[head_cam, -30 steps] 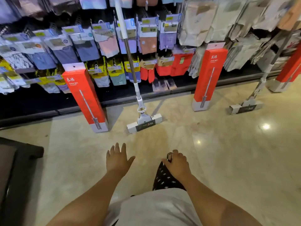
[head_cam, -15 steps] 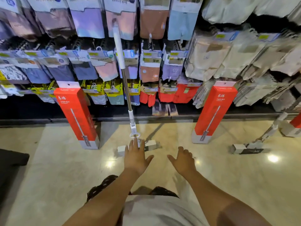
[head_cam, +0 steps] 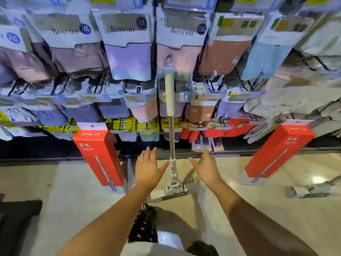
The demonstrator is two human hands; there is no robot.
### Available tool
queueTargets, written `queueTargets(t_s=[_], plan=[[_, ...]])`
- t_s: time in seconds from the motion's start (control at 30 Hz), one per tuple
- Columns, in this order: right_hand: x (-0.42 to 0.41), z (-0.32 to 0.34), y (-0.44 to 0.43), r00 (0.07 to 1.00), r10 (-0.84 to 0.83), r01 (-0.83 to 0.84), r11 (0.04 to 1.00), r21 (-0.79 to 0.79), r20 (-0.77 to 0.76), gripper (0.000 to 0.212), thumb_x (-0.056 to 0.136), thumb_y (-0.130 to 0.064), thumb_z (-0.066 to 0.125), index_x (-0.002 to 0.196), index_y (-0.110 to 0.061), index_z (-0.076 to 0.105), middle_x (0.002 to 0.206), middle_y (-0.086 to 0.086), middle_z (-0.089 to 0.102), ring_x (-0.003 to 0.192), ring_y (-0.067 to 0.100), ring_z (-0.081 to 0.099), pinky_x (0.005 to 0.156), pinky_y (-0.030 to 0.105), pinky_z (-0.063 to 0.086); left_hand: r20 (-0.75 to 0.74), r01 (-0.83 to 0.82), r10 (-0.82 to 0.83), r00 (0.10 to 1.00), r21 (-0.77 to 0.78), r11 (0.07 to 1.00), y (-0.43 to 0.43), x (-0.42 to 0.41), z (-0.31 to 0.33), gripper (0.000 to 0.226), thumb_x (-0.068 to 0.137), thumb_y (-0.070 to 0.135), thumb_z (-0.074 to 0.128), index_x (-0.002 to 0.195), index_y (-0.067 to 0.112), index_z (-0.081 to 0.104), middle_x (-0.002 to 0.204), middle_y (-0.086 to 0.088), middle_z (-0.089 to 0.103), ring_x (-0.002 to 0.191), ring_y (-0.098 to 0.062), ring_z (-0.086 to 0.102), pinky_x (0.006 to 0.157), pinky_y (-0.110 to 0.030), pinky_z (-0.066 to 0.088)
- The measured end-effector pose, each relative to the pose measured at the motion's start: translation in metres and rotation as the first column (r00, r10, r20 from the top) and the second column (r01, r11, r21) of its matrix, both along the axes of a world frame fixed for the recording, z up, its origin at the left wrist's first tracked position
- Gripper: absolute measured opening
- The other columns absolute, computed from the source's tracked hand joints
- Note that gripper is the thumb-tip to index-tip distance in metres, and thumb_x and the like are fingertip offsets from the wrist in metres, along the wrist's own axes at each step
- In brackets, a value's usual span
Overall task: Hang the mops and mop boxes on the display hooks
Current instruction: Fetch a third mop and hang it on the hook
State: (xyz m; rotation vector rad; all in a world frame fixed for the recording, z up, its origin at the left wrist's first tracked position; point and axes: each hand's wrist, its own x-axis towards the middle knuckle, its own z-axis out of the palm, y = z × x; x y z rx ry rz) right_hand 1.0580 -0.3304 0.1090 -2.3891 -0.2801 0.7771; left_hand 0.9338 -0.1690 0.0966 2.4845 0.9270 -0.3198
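Head view, the only one.

- Mop [head_cam: 169, 93]: upright against the display, between the two hands. Its white grip and hang loop lie over the packets [head_cam: 129, 58], with the metal shaft below. The head rests on the floor [head_cam: 73, 191], its left end hidden behind the left wrist.
- Left hand [head_cam: 147, 169]: fingers spread wide, holding nothing, just left of the shaft. The thumb is very near the shaft and probably not touching, though blur leaves that unsure.
- Right hand [head_cam: 206, 169]: also spread and empty, just right of the shaft and apart from it.
- Left box [head_cam: 99, 157]: red, tilted, its foot on the floor, leaning back at the dark ledge [head_cam: 36, 150].
- Right box [head_cam: 276, 152]: red, tilted, well off to the right, its foot on the floor.
- Second mop [head_cam: 310, 191]: only a smeared head on the floor at far right. Its shaft is hard to trace.
- Packets: hanging rows, heavily blurred. The top row is cut off by the frame, and the print is mostly unreadable.
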Motion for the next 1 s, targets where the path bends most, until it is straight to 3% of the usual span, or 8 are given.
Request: queueTargets(t_s=[0.23, 0.33, 0.43, 0.63, 0.73, 0.8, 0.9, 1.0], plan=[[0.085, 0.075, 0.163, 0.969, -0.148, 0.070, 0.932, 0.355, 0.198, 0.053, 0.092, -0.032, 0.067, 0.136, -0.007, 0.049, 0.136, 0.012, 0.056, 0.126, 0.027, 0.051, 0.101, 0.037, 0.043, 0.458, -0.077, 0.197, 0.867, -0.269, 0.960, 0.104, 0.096, 0.037, 0.068, 0.087, 0.050, 0.065, 0.139, 0.010, 0.046, 0.136, -0.009, 0.055, 0.126, -0.026, 0.048, 0.103, -0.036, 0.040], [0.113, 0.089, 0.192, 0.957, -0.179, 0.079, 0.918, 0.389, 0.227, 0.042, 0.091, -0.031, 0.068, 0.115, 0.003, 0.059, 0.114, 0.022, 0.065, 0.106, 0.035, 0.060, 0.090, 0.048, 0.048, 0.478, -0.025, 0.264, 0.838, -0.449, 0.893, 0.115, 0.126, 0.036, 0.068, 0.080, 0.054, 0.069, 0.132, 0.013, 0.053, 0.132, -0.005, 0.059, 0.121, -0.022, 0.055, 0.102, -0.041, 0.045], [0.123, 0.095, 0.204, 0.975, -0.111, 0.038, 0.938, 0.344, 0.195, 0.033, 0.090, -0.032, 0.069, 0.095, 0.000, 0.061, 0.093, 0.029, 0.065, 0.082, 0.031, 0.062, 0.080, 0.054, 0.049, 0.404, -0.065, 0.332, 0.852, -0.548, 0.834, 0.115, 0.137, 0.030, 0.058, 0.081, 0.045, 0.074, 0.124, 0.010, 0.058, 0.125, -0.005, 0.061, 0.115, -0.021, 0.057, 0.097, -0.031, 0.045], [0.109, 0.104, 0.193, 0.982, -0.093, 0.026, 0.929, 0.369, 0.164, 0.054, 0.084, -0.041, 0.070, 0.103, 0.008, 0.062, 0.103, 0.032, 0.064, 0.099, 0.045, 0.062, 0.085, 0.059, 0.050, 0.443, 0.044, 0.392, 0.806, -0.705, 0.708, 0.107, 0.129, 0.023, 0.021, 0.086, 0.030, 0.072, 0.101, 0.015, 0.069, 0.099, 0.006, 0.070, 0.099, -0.018, 0.065, 0.089, -0.043, 0.052], [0.088, 0.111, 0.170, 0.980, -0.144, 0.076, 0.909, 0.410, 0.136, 0.029, 0.087, -0.025, 0.073, 0.098, 0.001, 0.065, 0.097, 0.019, 0.071, 0.092, 0.032, 0.068, 0.084, 0.052, 0.053, 0.486, 0.156, 0.325, 0.811, -0.714, 0.682, 0.099, 0.121, 0.035, 0.011, 0.089, 0.027, 0.069, 0.100, 0.025, 0.069, 0.090, 0.021, 0.069, 0.090, -0.006, 0.066, 0.085, -0.041, 0.055], [0.070, 0.116, 0.151, 0.978, -0.160, 0.088, 0.897, 0.433, 0.132, 0.025, 0.087, -0.022, 0.074, 0.098, -0.001, 0.067, 0.097, 0.017, 0.072, 0.093, 0.030, 0.069, 0.084, 0.050, 0.054, 0.528, 0.241, 0.236, 0.816, -0.682, 0.691, 0.091, 0.116, 0.043, 0.021, 0.088, 0.034, 0.067, 0.103, 0.020, 0.070, 0.094, 0.009, 0.071, 0.090, -0.016, 0.068, 0.081, -0.044, 0.055], [0.045, 0.121, 0.121, 0.971, -0.198, 0.113, 0.869, 0.482, 0.131, 0.040, 0.084, -0.029, 0.076, 0.091, 0.008, 0.065, 0.086, 0.022, 0.069, 0.079, 0.033, 0.066, 0.071, 0.048, 0.053, 0.561, 0.350, 0.084, 0.823, -0.618, 0.704, 0.074, 0.105, 0.052, 0.027, 0.089, 0.033, 0.066, 0.102, 0.010, 0.070, 0.098, -0.007, 0.072, 0.090, -0.019, 0.067, 0.080, -0.038, 0.054], [0.020, 0.130, 0.087, 0.964, -0.222, 0.117, 0.851, 0.512, 0.149, 0.089, 0.069, -0.063, 0.075, 0.092, 0.021, 0.054, 0.085, 0.040, 0.059, 0.070, 0.041, 0.060, 0.065, 0.050, 0.049, 0.552, 0.382, 0.046, 0.833, -0.631, 0.675, 0.048, 0.089, 0.065, 0.014, 0.089, 0.024, 0.069, 0.096, 0.012, 0.073, 0.092, 0.001, 0.072, 0.083, -0.006, 0.066, 0.073, -0.021, 0.051]])
